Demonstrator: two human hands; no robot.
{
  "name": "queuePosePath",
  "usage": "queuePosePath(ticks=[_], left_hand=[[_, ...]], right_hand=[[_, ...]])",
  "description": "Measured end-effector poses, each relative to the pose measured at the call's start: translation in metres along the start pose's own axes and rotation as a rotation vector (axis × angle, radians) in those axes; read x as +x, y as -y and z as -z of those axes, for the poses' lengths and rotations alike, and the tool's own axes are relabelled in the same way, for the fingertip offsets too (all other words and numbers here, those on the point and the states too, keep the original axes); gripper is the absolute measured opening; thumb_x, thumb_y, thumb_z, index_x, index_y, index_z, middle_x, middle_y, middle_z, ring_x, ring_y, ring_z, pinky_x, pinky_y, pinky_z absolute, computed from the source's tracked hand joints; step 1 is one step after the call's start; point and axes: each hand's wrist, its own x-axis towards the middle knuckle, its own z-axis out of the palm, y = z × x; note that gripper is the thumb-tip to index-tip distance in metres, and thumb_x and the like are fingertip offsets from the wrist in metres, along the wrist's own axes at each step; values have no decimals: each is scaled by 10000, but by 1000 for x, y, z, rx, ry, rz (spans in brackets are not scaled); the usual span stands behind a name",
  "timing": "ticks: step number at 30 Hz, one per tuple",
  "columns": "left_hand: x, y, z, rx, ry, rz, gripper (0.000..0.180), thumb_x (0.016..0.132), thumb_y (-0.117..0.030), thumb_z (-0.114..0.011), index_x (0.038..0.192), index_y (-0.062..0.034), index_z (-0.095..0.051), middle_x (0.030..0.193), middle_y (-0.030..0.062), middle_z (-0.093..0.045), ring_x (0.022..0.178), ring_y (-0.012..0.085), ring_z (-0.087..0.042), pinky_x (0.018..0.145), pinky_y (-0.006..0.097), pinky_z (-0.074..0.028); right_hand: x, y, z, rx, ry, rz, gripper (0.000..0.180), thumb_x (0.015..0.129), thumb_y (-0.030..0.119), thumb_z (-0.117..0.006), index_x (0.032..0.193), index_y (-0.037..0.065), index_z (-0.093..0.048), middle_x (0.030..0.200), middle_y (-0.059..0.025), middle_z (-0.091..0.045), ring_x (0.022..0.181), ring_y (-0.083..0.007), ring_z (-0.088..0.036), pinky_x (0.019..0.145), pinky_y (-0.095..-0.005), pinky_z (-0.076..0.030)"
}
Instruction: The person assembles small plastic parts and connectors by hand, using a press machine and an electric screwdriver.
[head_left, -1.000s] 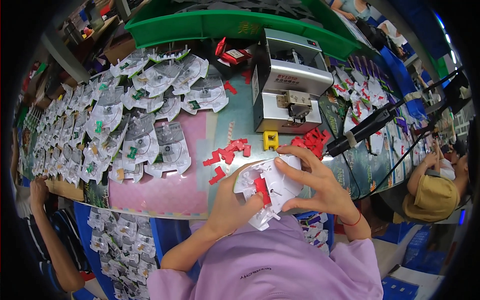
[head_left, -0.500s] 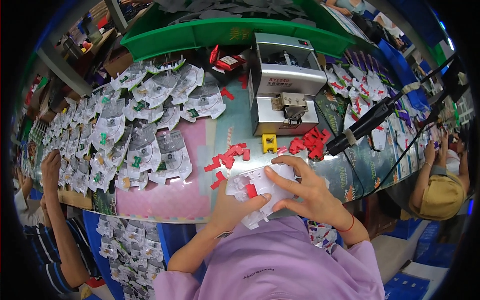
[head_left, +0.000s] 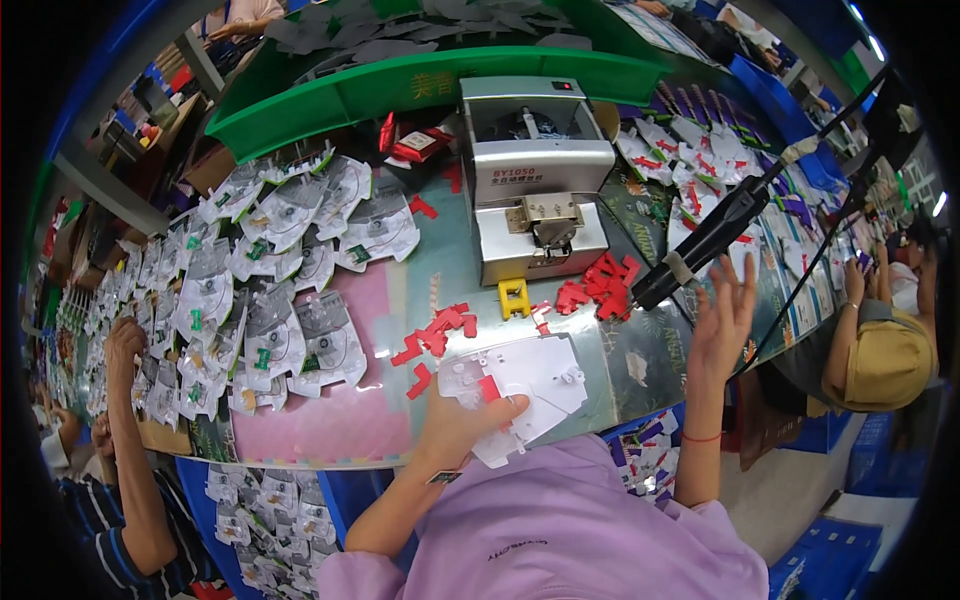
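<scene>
Near the screwdriver (head_left: 718,234), right hand (head_left: 722,325) spreads; left hand (head_left: 460,428) grips shell (head_left: 543,385).

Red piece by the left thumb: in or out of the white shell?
In: the red piece lies within the white shell, partly hidden by the left hand; full seating: cannot tell.

At five o'clock we see smooth white plastic in the moulded shell (head_left: 545,383), with red plastic for its insert (head_left: 488,387). Toward one, the machine casing (head_left: 545,165) is silvery metal with a satin sheen. The green bin (head_left: 500,63) at twelve is smooth plastic; the pink sheet (head_left: 290,425) at eight shines glossily. Near six, the lilac shirt (head_left: 570,510) is matt cloth. The packet (head_left: 418,146) at eleven is shiny and creased, film or foil; we can't say which.
</scene>
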Motion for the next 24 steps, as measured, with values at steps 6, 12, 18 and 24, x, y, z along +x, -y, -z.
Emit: queuePosePath(ticks=[6,12,18,24], left_hand=[[8,7,1,-104,-43,85,493,626,20,-698,1069,12,-482,906,95,-586,740,167,-602,604,275,-508],[14,6,3,-270,-56,126,489,656,43,-661,1097,5,-454,929,106,-574,783,192,-603,658,310,-515],[23,5,6,-257,-72,91,454,670,48,-647,1080,-8,-461,927,101,-578,780,176,-602,644,295,-513],[30,-3,5,-217,-140,33,441,667,47,-642,1066,-5,-463,914,92,-580,724,148,-587,590,267,-493]], right_hand=[[9,-26,-34,229,253,-305,536,848,72,-514,1295,95,-218,1192,-150,-456,871,-182,-557,673,-287,-486],[17,-31,-53,218,341,-371,369,813,45,-548,1109,73,-329,1013,-144,-555,560,-138,-517,492,-279,-468],[18,6,-108,252,597,-67,231,752,6,-578,947,-80,-490,974,-160,-567,573,-130,-549,489,-246,-462],[23,14,-154,283,752,156,213,716,-43,-597,918,-65,-532,962,-151,-580,590,-110,-550,503,-212,-456]])
